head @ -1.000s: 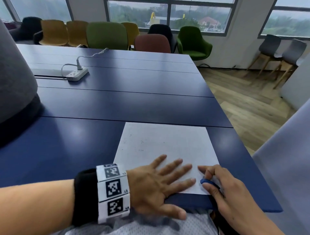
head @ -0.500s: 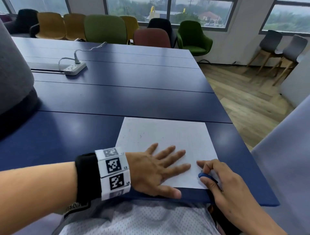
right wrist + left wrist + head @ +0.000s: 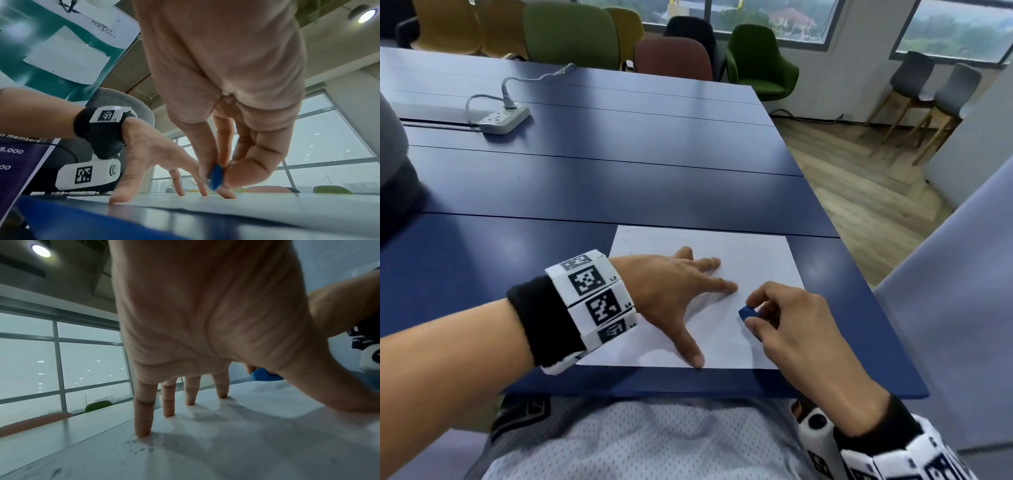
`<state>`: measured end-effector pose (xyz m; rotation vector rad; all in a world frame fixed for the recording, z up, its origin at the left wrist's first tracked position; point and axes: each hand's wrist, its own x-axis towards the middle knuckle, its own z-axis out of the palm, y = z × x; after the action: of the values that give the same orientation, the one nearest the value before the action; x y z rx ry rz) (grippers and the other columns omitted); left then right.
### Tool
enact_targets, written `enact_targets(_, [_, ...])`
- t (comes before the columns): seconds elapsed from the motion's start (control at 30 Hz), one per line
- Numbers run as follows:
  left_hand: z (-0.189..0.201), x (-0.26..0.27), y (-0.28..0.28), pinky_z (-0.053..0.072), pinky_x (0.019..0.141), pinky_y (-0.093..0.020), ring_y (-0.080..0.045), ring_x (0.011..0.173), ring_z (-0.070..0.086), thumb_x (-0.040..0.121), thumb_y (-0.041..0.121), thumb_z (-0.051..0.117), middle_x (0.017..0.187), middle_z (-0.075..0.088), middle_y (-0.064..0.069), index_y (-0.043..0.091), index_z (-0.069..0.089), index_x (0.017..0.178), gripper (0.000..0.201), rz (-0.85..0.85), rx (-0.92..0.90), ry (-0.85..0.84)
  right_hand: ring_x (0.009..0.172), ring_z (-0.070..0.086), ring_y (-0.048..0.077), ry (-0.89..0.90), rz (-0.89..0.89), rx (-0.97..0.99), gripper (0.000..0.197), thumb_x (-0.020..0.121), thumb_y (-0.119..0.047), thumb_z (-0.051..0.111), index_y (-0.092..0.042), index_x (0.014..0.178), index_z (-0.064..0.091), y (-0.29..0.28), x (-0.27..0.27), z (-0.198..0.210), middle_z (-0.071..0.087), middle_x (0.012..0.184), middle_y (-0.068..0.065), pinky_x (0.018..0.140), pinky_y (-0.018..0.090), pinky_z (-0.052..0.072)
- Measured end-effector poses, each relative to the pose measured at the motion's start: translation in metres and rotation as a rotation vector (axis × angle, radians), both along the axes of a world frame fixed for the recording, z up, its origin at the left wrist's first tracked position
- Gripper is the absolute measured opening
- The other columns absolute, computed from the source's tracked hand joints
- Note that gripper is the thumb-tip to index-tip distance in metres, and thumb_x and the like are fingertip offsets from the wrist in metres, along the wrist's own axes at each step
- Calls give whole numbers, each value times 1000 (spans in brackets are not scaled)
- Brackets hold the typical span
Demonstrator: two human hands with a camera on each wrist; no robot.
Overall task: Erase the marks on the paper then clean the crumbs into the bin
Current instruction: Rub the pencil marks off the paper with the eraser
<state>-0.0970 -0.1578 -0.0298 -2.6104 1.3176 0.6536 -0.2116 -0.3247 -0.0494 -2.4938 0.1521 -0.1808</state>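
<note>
Paper lies flat on your dark blue table, its near edge just short of the table's near edge. No bin or other container shows in any view, so nothing can be said about contents.

Your left hand is spread on the sheet with straight fingers, the fingertips pressing down on the paper and the thumb stretched toward the sheet's near edge. From the left wrist view, small dark specks and crumbs sit on the paper right at the little finger's tip, and a few more faint smudges lie nearer the camera.

Your right hand pinches a small blue eraser between thumb and the first fingers, the remaining fingers curled in beside them. The right wrist view shows the eraser held on edge, its lower tip just above or barely at the paper; contact cannot be told for certain. The eraser sits just to the right of your left index finger, near but apart from it, over the right half of the sheet.

Both wrists carry black bands with white marker blocks.

Farther back on the table a white power strip with its cable lies well apart from the paper. Coloured chairs line the far side under the windows.
</note>
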Motion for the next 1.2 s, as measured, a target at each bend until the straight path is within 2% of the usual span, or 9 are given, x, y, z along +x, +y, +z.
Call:
enact_targets(0.13, [0, -2, 0, 34, 111, -46, -22, 143, 15, 59, 81, 69, 164, 1, 10, 51, 4, 151, 117, -15, -4, -25, 69, 64, 11, 4, -26, -53, 5, 84, -22, 66, -18, 86, 69, 15, 6, -2, 69, 75, -3, 67, 27, 53])
enact_targets(0.2, [-1, -2, 0, 33, 109, -45, -24, 144, 15, 60, 80, 69, 164, 0, 8, 51, 4, 151, 116, -24, -5, -37, 71, 64, 15, -9, 36, -59, 7, 83, -19, 64, -14, 81, 69, 30, 6, -3, 69, 74, 0, 69, 30, 51])
enact_targets(0.3, [-1, -2, -1, 34, 108, -43, -25, 143, 16, 61, 80, 69, 164, 0, 7, 50, 4, 152, 115, -34, -4, -39, 69, 63, 14, 21, 112, -94, 8, 82, -18, 62, -13, 78, 68, 36, 4, -2, 68, 72, 0, 66, 29, 49])
enact_targets(0.43, [-2, -2, -1, 35, 108, -44, -25, 142, 18, 61, 81, 67, 164, 1, 8, 49, 3, 152, 116, -35, 7, -39, 65, 61, 10, -9, -31, -75, 7, 82, -22, 64, -17, 77, 66, 12, 7, -3, 66, 67, -3, 63, 27, 50])
enact_targets(0.6, [-3, -1, 0, 35, 110, -46, -28, 144, 16, 62, 81, 67, 164, 0, 5, 49, 3, 152, 115, -49, 6, -46, 65, 62, 13, 76, 113, -44, 10, 83, -21, 62, -15, 77, 67, 40, 1, -3, 68, 70, 0, 62, 28, 49])
enact_targets(0.73, [-2, -1, 0, 35, 110, -46, -27, 144, 15, 61, 83, 65, 164, 0, 7, 48, 1, 152, 117, -46, 16, -48, 68, 62, 14, 27, -35, -69, 8, 84, -22, 63, -16, 80, 66, 11, 9, -1, 67, 70, -2, 63, 27, 49])
enact_targets(0.87, [-3, -1, 1, 32, 110, -44, -28, 147, 13, 61, 81, 67, 165, -2, 6, 49, 1, 152, 117, -48, 0, -46, 73, 64, 20, 21, 119, -95, 10, 85, -17, 59, -9, 83, 65, 43, 7, -1, 68, 77, 5, 70, 37, 51])
enact_targets(1.03, [-1, -2, 1, 34, 108, -45, -26, 145, 15, 61, 82, 65, 164, -2, 8, 48, 1, 152, 117, -46, 8, -54, 74, 63, 19, 35, 19, -115, 10, 87, -20, 58, -12, 84, 63, 18, 11, 4, 67, 77, 2, 70, 36, 51])
enact_targets(1.2, [-1, -3, 3, 34, 108, -43, -27, 145, 15, 63, 81, 66, 164, -3, 6, 49, 1, 152, 115, -50, 4, -53, 72, 64, 19, 73, 171, -120, 11, 88, -18, 56, -10, 83, 63, 49, 2, 1, 68, 77, 5, 67, 34, 51])
